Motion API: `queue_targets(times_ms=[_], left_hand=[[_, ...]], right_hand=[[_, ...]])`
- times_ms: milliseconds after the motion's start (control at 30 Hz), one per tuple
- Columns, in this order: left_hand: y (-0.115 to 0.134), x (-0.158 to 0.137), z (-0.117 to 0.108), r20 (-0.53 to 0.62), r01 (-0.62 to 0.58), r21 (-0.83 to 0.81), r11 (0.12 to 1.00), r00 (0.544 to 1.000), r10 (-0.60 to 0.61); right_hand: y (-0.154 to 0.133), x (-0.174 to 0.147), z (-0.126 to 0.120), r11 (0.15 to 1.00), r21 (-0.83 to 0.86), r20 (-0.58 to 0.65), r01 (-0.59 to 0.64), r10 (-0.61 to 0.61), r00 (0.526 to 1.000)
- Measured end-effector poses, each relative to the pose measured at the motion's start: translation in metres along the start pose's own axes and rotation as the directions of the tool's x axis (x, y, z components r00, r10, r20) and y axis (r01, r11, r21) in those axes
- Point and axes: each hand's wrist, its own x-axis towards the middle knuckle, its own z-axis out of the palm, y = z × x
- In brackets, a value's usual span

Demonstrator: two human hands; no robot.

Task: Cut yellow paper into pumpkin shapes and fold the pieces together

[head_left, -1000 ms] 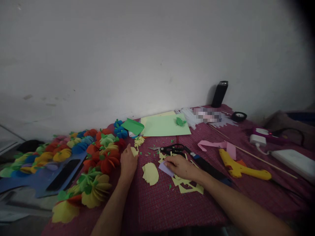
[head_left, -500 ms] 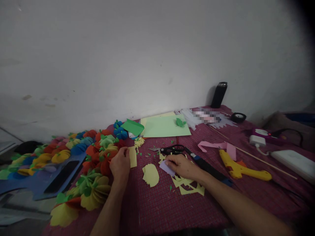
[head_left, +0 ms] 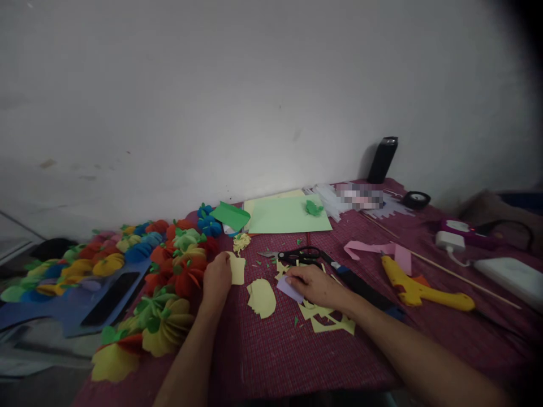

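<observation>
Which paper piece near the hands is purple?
The purple piece at the right hand's fingertips; the left hand's piece and the stack between are pale yellow.

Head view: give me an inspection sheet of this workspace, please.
Surface: dark red checked cloth.
Work things: pale yellow paper, purple paper, stacked yellow cutouts.
Hands: left hand at the pale yellow paper's edge, grip unclear; right hand holds the purple paper.
Clutter: scissors, yellow offcuts around the right hand, glue gun, heaped paper flowers at left.
Cables: white cable from an adapter; dark cable, far end unclear.
Surroundings: pale wall behind, black bottle near it.
</observation>
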Motion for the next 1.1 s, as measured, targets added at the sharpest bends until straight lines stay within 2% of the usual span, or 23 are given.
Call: queue_targets(times_ms=[100, 200, 267, 367, 467, 667, 867, 1100], left_hand=[[0.006, -0.004, 0.0, -0.01, -0.05, 0.019, 0.999, 0.999, 0.05], [0.016, -0.011, -0.001, -0.036, -0.162, 0.047, 0.986, 0.986, 0.164], [0.02, -0.015, 0.002, -0.002, -0.204, 0.083, 0.975, 0.979, 0.205], [0.021, -0.017, 0.009, 0.071, -0.161, 0.144, 0.976, 0.986, 0.152], [0.017, -0.014, 0.012, 0.089, -0.104, 0.156, 0.982, 0.992, 0.091], [0.012, -0.012, 0.009, 0.14, -0.097, 0.117, 0.988, 0.987, 0.08], [0.013, -0.014, 0.01, 0.101, -0.138, 0.129, 0.982, 0.987, 0.126], [0.011, -0.011, 0.004, 0.173, -0.094, 0.131, 0.987, 0.982, 0.071]], right_hand=[[-0.003, -0.001, -0.001, 1.0, 0.009, 0.008, -0.001, 0.001, 1.0], [-0.003, -0.001, -0.002, 1.0, 0.004, 0.017, -0.009, 0.009, 1.0], [-0.003, -0.001, -0.002, 1.0, -0.01, 0.019, -0.016, 0.016, 1.0], [-0.003, 0.0, -0.002, 1.0, -0.013, 0.013, -0.017, 0.017, 1.0], [-0.004, -0.001, -0.003, 1.0, -0.008, 0.014, -0.008, 0.008, 1.0], [-0.004, -0.002, -0.002, 1.0, -0.022, 0.023, -0.014, 0.014, 1.0], [-0.002, 0.0, -0.001, 1.0, 0.011, 0.031, -0.027, 0.026, 0.999], [-0.002, 0.0, -0.002, 0.999, 0.009, 0.053, -0.045, 0.045, 0.998]])
